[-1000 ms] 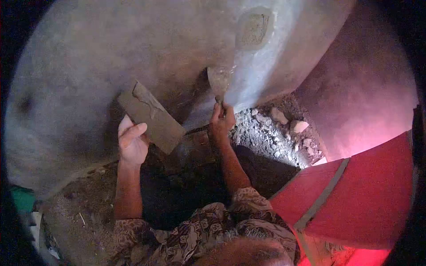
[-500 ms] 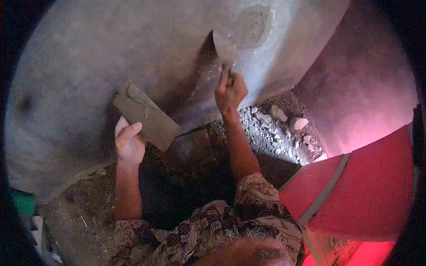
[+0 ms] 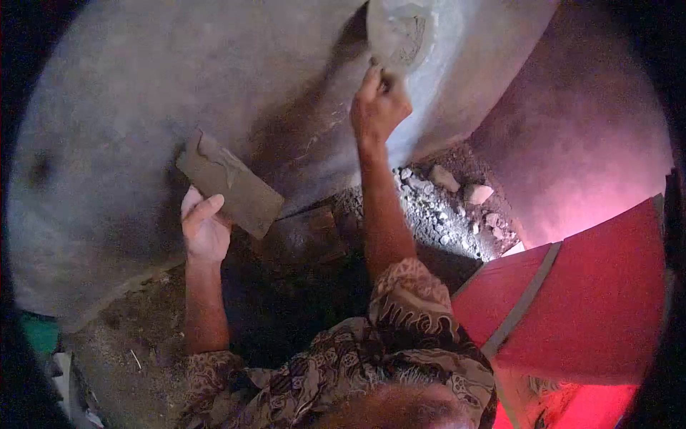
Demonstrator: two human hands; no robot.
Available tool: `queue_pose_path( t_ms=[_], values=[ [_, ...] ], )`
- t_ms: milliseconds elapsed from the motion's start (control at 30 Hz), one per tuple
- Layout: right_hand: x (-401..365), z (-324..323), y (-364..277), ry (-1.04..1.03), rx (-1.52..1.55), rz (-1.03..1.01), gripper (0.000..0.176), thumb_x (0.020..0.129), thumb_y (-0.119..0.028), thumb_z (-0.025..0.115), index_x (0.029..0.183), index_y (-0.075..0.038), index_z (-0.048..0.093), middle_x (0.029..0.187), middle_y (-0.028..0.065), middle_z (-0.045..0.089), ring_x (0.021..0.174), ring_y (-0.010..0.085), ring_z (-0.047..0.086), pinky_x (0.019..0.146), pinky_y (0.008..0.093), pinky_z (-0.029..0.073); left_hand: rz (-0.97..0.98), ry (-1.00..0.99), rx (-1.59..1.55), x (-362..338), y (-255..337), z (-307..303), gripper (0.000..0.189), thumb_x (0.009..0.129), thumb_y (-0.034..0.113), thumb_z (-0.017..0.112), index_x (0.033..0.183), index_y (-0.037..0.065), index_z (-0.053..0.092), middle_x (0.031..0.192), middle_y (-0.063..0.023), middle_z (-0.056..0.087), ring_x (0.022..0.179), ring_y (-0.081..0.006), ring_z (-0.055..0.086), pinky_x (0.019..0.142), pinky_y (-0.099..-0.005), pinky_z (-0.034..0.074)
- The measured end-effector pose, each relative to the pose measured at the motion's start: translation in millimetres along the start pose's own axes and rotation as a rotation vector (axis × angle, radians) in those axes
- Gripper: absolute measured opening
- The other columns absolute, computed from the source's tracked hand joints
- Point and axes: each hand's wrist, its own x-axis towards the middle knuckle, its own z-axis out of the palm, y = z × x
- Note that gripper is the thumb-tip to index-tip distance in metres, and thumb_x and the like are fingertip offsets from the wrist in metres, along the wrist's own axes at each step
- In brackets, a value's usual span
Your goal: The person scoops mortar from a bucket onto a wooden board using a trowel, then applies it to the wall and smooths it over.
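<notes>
My left hand (image 3: pixel 207 232) grips the lower edge of a flat rectangular mortar board (image 3: pixel 239 189), thumb on top. A ridge of wet mortar (image 3: pixel 225 161) lies along the board's upper side. Higher up, my right hand (image 3: pixel 381 111) is closed round the handle of a trowel (image 3: pixel 383 39). Its pale blade is against or very close to the grey wall (image 3: pixel 236 64), overlapping a damp patch of mortar (image 3: pixel 412 41). The handle is mostly hidden in my fingers.
Rubble and stones (image 3: pixel 443 207) lie along the foot of the wall. A red sheet with a grey strip (image 3: pixel 579 300) stands at the right. Something green (image 3: pixel 39 332) is at the lower left, above dirt ground (image 3: pixel 128 357).
My right hand and the trowel have moved up the wall, from below the mortar patch onto it. My left hand and the board stay nearly where they were.
</notes>
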Motion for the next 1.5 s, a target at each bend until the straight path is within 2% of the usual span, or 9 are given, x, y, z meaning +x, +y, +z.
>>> queue_pose_path(
  t_ms=[267, 300, 333, 433, 633, 833, 1100, 1400, 1500],
  values=[
    [69, 4, 14, 0.058, -0.136, -0.095, 0.017, 0.080, -0.017, 0.067, 0.076, 0.000, 0.067, 0.064, 0.0168, 0.064, 0.056, 0.0245, 0.061, 0.056, 0.0334, 0.047, -0.036, -0.056, 0.025, 4, -6, -5, 0.059, 0.079, 0.010, 0.058, 0.134, -0.002, 0.039, 0.130, -0.0134, 0.052, 0.122, -0.0291, 0.048, 0.106, -0.0427, 0.035],
    [103, 8, 53, 0.115, -0.461, -0.437, 0.021, 0.081, -0.019, 0.066, 0.077, 0.002, 0.066, 0.062, 0.0162, 0.062, 0.054, 0.0233, 0.059, 0.054, 0.0346, 0.046, -0.043, -0.049, 0.024, 3, -7, -7, 0.059, 0.079, 0.010, 0.058, 0.134, -0.002, 0.039, 0.130, -0.0134, 0.052, 0.122, -0.0291, 0.048, 0.106, -0.0427, 0.035],
    [118, -5, 38, -0.019, 0.103, 0.119, 0.030, 0.086, -0.022, 0.064, 0.077, 0.006, 0.062, 0.061, 0.0132, 0.061, 0.053, 0.0210, 0.055, 0.055, 0.0336, 0.045, -0.037, -0.045, 0.024, 3, -7, -9, 0.059, 0.079, 0.010, 0.058, 0.134, -0.002, 0.040, 0.129, -0.0134, 0.052, 0.122, -0.0290, 0.048, 0.106, -0.0426, 0.034],
    [88, -35, 61, 0.142, 0.157, 0.059, 0.036, 0.091, -0.026, 0.061, 0.079, 0.008, 0.059, 0.062, 0.0095, 0.059, 0.055, 0.0175, 0.053, 0.057, 0.0321, 0.045, -0.018, -0.034, 0.042, 3, -2, -7, 0.058, 0.079, 0.009, 0.057, 0.133, -0.002, 0.040, 0.129, -0.0133, 0.053, 0.122, -0.0289, 0.048, 0.106, -0.0426, 0.034],
    [-123, -64, 139, -0.221, 0.013, 0.134, 0.020, 0.088, -0.015, 0.065, 0.090, 0.004, 0.060, 0.070, 0.0136, 0.062, 0.062, 0.0188, 0.057, 0.059, 0.0325, 0.046, -0.009, -0.017, 0.068, 2, -8, -3, 0.058, 0.079, 0.008, 0.056, 0.134, -0.002, 0.040, 0.130, -0.0129, 0.052, 0.123, -0.0290, 0.047, 0.107, -0.0427, 0.033],
    [-86, -40, 103, -0.220, -0.107, 0.341, 0.020, 0.088, -0.018, 0.062, 0.089, 0.002, 0.062, 0.077, 0.0170, 0.065, 0.065, 0.0273, 0.061, 0.062, 0.0361, 0.049, -0.046, -0.037, 0.006, -1, -7, 4, 0.053, 0.082, 0.007, 0.055, 0.132, -0.003, 0.040, 0.126, -0.0149, 0.053, 0.119, -0.0296, 0.050, 0.101, -0.0445, 0.040],
    [-101, -40, 98, -0.157, -0.106, 0.312, 0.031, 0.088, -0.026, 0.063, 0.091, 0.005, 0.064, 0.075, 0.0165, 0.066, 0.068, 0.0244, 0.063, 0.065, 0.0349, 0.049, -0.085, -0.046, 0.060, 5, -19, 10, 0.059, 0.080, 0.007, 0.055, 0.136, -0.001, 0.038, 0.131, -0.0133, 0.052, 0.122, -0.0287, 0.049, 0.105, -0.0422, 0.035],
    [-23, -105, 173, -0.215, 0.107, 0.369, 0.029, 0.085, -0.022, 0.066, 0.098, 0.004, 0.061, 0.087, 0.0143, 0.064, 0.076, 0.0245, 0.061, 0.071, 0.0345, 0.051, -0.204, -0.089, 0.048, 5, -43, 4, 0.036, 0.083, 0.007, 0.059, 0.117, 0.000, 0.055, 0.108, -0.0121, 0.064, 0.096, -0.0253, 0.064, 0.078, -0.0425, 0.055],
    [-61, -137, 164, -0.361, -0.167, 0.025, 0.036, 0.085, -0.019, 0.069, 0.108, 0.005, 0.058, 0.094, 0.0134, 0.063, 0.083, 0.0221, 0.061, 0.076, 0.0328, 0.051, -0.314, -0.074, -0.060, 11, -54, 11, 0.033, 0.082, 0.008, 0.059, 0.113, -0.001, 0.056, 0.113, -0.0136, 0.063, 0.105, -0.0271, 0.060, 0.095, -0.0422, 0.046]
  ],
)
